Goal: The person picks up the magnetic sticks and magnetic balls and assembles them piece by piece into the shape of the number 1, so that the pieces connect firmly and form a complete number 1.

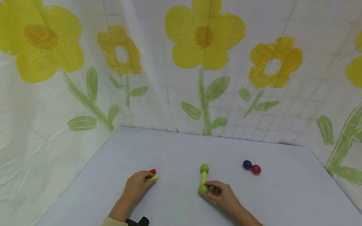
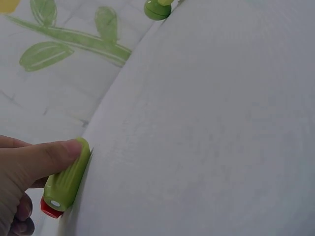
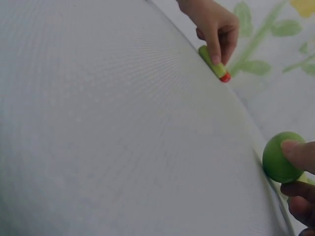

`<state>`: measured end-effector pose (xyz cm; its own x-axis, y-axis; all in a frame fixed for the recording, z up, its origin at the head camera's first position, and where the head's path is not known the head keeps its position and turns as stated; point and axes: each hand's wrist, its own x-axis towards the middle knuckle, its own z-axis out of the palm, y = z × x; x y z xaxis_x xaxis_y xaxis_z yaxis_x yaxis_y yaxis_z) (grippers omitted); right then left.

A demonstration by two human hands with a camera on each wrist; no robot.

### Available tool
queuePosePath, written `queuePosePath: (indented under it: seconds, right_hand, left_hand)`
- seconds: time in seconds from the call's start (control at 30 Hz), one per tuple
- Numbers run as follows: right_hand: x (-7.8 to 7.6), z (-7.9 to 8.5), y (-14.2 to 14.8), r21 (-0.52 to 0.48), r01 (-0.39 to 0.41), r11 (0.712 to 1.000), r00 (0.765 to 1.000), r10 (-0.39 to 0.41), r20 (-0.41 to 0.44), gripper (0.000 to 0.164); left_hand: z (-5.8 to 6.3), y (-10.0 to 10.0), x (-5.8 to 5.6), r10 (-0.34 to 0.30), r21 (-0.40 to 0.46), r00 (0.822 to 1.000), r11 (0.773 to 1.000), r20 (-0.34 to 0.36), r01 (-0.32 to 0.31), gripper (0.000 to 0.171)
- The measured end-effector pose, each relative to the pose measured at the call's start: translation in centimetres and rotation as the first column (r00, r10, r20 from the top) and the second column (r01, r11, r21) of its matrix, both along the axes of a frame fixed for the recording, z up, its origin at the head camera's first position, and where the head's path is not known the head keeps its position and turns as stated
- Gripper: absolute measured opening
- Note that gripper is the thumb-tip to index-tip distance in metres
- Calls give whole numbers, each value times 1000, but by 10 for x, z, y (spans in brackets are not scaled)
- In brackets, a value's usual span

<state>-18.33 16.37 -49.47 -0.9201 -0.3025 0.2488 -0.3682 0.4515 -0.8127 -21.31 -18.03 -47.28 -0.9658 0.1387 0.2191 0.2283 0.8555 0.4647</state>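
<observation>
My left hand (image 1: 137, 185) pinches a yellow-green grooved stick (image 2: 68, 178) just above the table at centre left. A red stick (image 1: 153, 171) lies right beside it, mostly hidden; whether the hand also holds it I cannot tell. With thumb and fingertips, my right hand (image 1: 224, 196) grips a green ball (image 1: 202, 190) at the near end of a dumbbell shape. From that ball a yellow-green stick (image 1: 204, 178) runs away from me to a second green ball (image 1: 204, 168). In the right wrist view, the gripped ball (image 3: 280, 160) sits at the right edge.
A dark blue ball (image 1: 247, 164) and a red ball (image 1: 256, 169) lie close together on the white table (image 1: 175, 150), right of the dumbbell shape. A white curtain (image 1: 158, 94) with yellow flowers hangs along the table's far edge and sides.
</observation>
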Motion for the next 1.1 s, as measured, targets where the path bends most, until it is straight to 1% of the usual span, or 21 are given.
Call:
queuePosePath:
  seconds: [0.13, 0.2, 0.27, 0.37, 0.47, 0.67, 0.8, 0.93, 1.03, 1.1]
  right_hand:
    - [0, 0, -1, 1, -2, 1000, 1000, 2, -14, 32]
    - [0, 0, -1, 6, -3, 1000, 1000, 3, -5, 32]
    - [0, 1, 0, 12, -1, 1000, 1000, 1, 21, 33]
    - [-1, 2, -1, 23, -1, 1000, 999, 0, 39, 33]
    - [-1, 1, -1, 24, -2, 1000, 999, 1, 35, 33]
    - [0, 2, 0, -4, -18, 1000, 1000, 18, -7, 33]
    - [-1, 2, 0, -9, -17, 1000, 1000, 17, -4, 33]
    - [-1, 1, -1, 8, -6, 1000, 1000, 5, 10, 33]
    - [-1, 0, -1, 22, 1, 1000, 1000, -1, 16, 32]
    - [-1, 0, 0, 23, -1, 1000, 1000, 1, 9, 32]
  left_hand:
    - [3, -1, 0, -28, -36, 1000, 999, -2, 28, 19]
    - [4, -1, 1, -42, -45, 999, 998, 1, 42, 18]
    - [5, 0, 0, -55, -58, 998, 997, 4, 55, 18]
    - [5, 0, 1, -60, -64, 998, 996, 15, 60, 18]
    - [5, 0, 1, -55, -58, 998, 997, 24, 56, 20]
    - [0, -2, -1, -48, -9, 998, 999, 42, 49, 22]
    - [-2, -3, -2, -43, 25, 998, 999, 44, 41, 22]
    - [-1, -2, -1, -40, 92, 998, 995, 42, 36, 21]
    - [-1, 0, 0, -38, 149, 999, 988, 37, 32, 19]
    - [0, 2, 0, -37, 190, 998, 981, 48, 27, 18]
